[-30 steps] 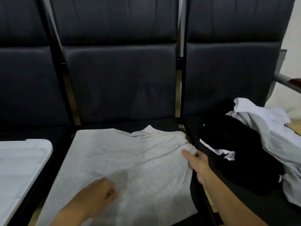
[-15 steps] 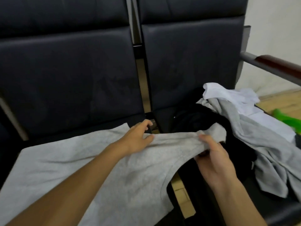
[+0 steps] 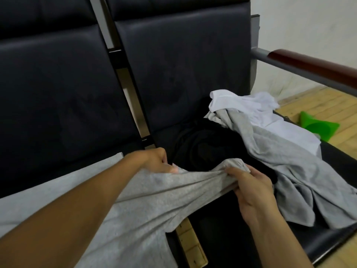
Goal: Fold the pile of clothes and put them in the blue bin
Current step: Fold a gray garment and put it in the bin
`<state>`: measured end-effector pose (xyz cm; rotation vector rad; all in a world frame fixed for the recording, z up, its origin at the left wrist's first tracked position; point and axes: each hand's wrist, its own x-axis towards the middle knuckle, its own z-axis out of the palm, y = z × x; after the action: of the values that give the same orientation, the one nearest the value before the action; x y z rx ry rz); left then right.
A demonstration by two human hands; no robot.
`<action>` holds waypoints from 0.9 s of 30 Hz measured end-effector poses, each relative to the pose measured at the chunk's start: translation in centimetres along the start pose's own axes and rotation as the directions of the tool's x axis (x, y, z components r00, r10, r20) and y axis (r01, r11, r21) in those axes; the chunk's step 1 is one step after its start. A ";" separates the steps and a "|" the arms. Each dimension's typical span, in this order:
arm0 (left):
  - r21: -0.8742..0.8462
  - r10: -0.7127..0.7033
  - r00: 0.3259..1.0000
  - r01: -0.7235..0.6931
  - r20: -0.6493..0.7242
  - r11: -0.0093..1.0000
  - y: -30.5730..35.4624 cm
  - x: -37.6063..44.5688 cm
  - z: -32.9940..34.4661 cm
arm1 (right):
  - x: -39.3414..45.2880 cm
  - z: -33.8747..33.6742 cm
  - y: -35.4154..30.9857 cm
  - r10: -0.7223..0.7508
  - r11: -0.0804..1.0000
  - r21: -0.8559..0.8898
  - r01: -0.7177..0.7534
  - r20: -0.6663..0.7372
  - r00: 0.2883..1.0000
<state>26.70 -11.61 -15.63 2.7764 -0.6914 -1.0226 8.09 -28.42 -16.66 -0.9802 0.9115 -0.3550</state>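
Observation:
A light grey shirt (image 3: 154, 202) lies spread over the left black seat, its right edge lifted and stretched toward the right seat. My left hand (image 3: 156, 161) pinches the shirt's far edge. My right hand (image 3: 249, 186) grips a bunched corner of the same shirt over the gap between the seats. On the right seat lies a pile of clothes: a black garment (image 3: 202, 147), a grey garment (image 3: 280, 161) and a white one (image 3: 257, 107). No blue bin is in view.
Dark padded seat backs (image 3: 173, 64) rise behind both seats. A wooden armrest (image 3: 316, 68) on a metal bar runs at the right. A green plastic object (image 3: 318, 126) lies on the wooden floor beyond the right seat.
My left hand moved from the shirt's middle to its far edge. My right hand gathered the shirt's right corner and pulled it right. The view swung to the right.

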 end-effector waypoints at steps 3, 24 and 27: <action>-0.517 -0.083 0.996 0.091 0.039 0.851 0.4 -0.6 -0.8 | -0.9 0.8 -0.7 -0.062 0.998 -0.007 0.062 0.019 0.998; -0.882 -0.317 0.846 -0.468 -0.429 -0.055 -4.3 -8.7 -8.8 | -12.6 8.1 -2.8 -0.447 0.795 -0.129 0.592 0.534 0.717; -0.868 -0.507 0.707 -0.366 -0.493 0.335 -11.9 -12.3 -6.7 | -15.4 10.2 0.4 -0.046 0.865 -0.195 0.463 0.886 0.461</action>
<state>27.23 4.19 -6.14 1.7606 0.2121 -0.0684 7.05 -12.80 -6.90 -1.5035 -0.1515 0.1288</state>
